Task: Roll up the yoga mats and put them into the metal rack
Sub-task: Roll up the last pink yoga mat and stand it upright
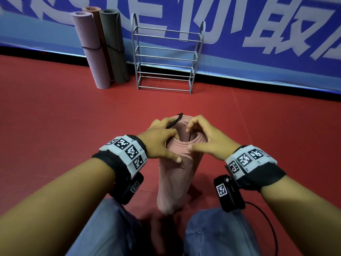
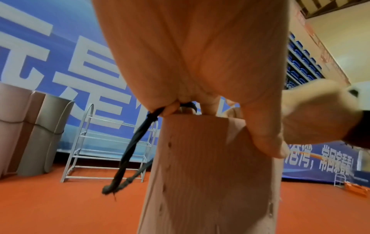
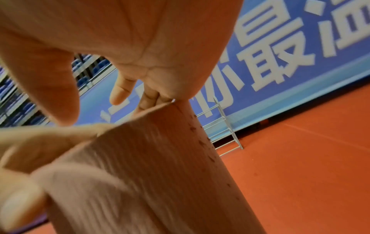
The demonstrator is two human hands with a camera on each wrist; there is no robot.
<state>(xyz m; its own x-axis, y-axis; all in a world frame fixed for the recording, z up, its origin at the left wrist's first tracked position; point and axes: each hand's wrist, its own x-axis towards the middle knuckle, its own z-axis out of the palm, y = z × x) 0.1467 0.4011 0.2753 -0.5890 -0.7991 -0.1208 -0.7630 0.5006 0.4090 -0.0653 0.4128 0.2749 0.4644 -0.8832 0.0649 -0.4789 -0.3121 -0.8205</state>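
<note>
A pink rolled yoga mat (image 1: 177, 182) stands upright on the red floor between my knees. My left hand (image 1: 160, 139) sits on the left side of its top end and pinches a black elastic cord (image 1: 175, 121), which hangs in a loop in the left wrist view (image 2: 130, 150); the thumb lies against the roll's outer side. My right hand (image 1: 203, 137) curls over the right side of the top, fingertips on the inner layers and thumb on the rim. The grey metal rack (image 1: 166, 58) stands against the blue banner ahead, with nothing on its rails.
Three rolled mats lean on the banner left of the rack: a pink one (image 1: 90, 50), a brown one (image 1: 96, 24) and a grey-green one (image 1: 114, 47), each bound with a cord. Open red floor (image 1: 184, 100) lies between me and the rack.
</note>
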